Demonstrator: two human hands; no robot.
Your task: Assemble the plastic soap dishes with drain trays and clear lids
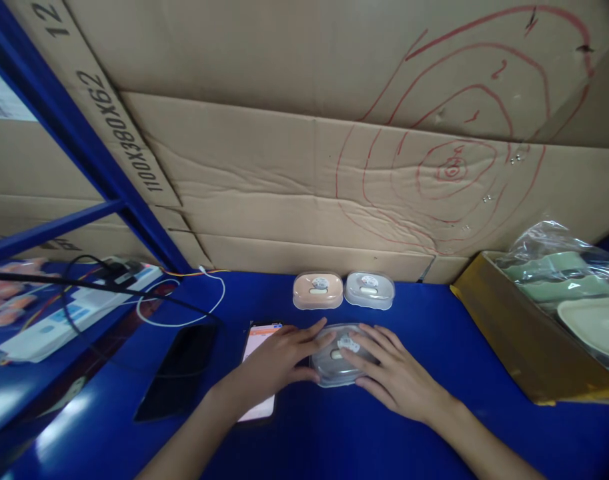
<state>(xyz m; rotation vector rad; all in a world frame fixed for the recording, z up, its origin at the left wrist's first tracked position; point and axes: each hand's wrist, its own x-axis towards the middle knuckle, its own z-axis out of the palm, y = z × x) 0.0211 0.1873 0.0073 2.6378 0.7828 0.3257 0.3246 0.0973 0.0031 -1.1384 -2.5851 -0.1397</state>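
Note:
Directly in front of me on the blue table is a small grey plastic box (329, 365) with rounded corners, a clear lid and a white label on top. My left hand (284, 357) grips its left side, thumb near the front corner and fingers along the upper left edge. From the right, my right hand (397, 373) holds the same box, its fingers reaching over the lid and the thumb at the front edge. Just behind stand two similar lidded boxes, one peach (317, 291) and one pale grey (369, 291), untouched. What lies inside the grey box cannot be made out.
A lit phone (258, 408) lies partly under my left wrist, with a dark phone-like slab (177, 373) further left. White power strip (79, 313) and cables fill the left. An open carton (529, 347) of green and cream plastic pieces stands right. Cardboard (264, 167) walls the back.

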